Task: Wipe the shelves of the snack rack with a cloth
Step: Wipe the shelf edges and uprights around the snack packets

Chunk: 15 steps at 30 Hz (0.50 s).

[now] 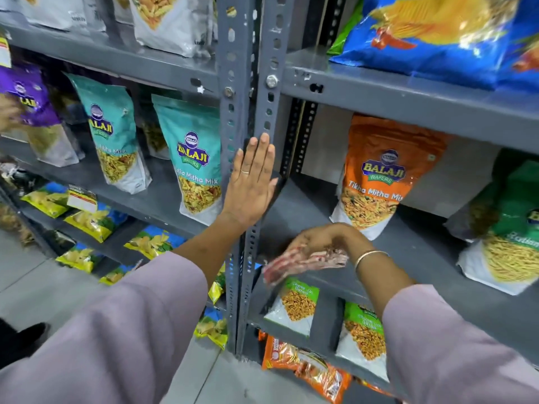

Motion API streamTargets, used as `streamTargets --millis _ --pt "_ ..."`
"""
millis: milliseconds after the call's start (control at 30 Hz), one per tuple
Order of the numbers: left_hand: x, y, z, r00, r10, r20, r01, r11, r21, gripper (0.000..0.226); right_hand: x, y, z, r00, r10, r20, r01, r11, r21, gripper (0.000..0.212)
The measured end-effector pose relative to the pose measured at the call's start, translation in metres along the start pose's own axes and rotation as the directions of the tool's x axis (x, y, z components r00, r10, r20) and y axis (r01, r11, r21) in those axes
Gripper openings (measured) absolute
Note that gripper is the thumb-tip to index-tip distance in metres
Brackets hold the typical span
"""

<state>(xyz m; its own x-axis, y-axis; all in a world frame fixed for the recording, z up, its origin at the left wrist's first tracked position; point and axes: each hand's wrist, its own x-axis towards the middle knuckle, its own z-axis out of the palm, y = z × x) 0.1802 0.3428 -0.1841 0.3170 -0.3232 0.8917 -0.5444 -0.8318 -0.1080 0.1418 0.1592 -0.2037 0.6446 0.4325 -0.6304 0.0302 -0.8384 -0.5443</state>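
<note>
Place: a shop aisle with a grey tiled floor (35, 275) and two grey metal snack racks standing side by side.
Rack posts: two perforated upright posts (248, 91) meet in the middle of the view, each with a bolt at shelf height.
Middle shelf, right rack: the grey shelf (408, 252) carries an orange Balaji bag (379, 176) near its back and a green bag (507, 228) toward its right end; the front left corner is bare.
Middle shelf, left rack: two teal Balaji bags (192, 158) stand upright, and a purple bag (26, 94) is at the left edge of the view.
Top shelf, right rack: a big blue chip bag (437, 39) lies over the front edge.
Lower shelves: yellow chip packets (87, 220) on the left, green-topped white packets (294, 307) and orange packets on the right.
Left hand (250, 182): open and flat, fingers together, pressed against the upright posts just above the middle shelf; a ring is on one finger.
Right hand (320, 240): closed around the cloth, with a bangle on the wrist.
Cloth (303, 263): red and white, blurred, at the front edge of the right rack's middle shelf near its left corner; I cannot tell if it touches the shelf.
Sleeves: both arms wear pale mauve sleeves (131, 330).
</note>
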Motion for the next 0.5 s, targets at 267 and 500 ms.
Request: streamTargets --millis 267,500 --pt "0.000 -0.001 0.002 1.000 0.012 -0.006 -0.012 1.000 0.019 0.081 0.031 0.021 0.028 0.735 0.178 -0.654 -0.252 0.967 -0.021 0.036" --pt "0.000 -0.001 0.003 1.000 0.005 0.000 -0.005 1.000 -0.002 0.085 -0.011 0.009 -0.006 0.933 0.089 0.349 -0.149 0.977 0.150 0.027"
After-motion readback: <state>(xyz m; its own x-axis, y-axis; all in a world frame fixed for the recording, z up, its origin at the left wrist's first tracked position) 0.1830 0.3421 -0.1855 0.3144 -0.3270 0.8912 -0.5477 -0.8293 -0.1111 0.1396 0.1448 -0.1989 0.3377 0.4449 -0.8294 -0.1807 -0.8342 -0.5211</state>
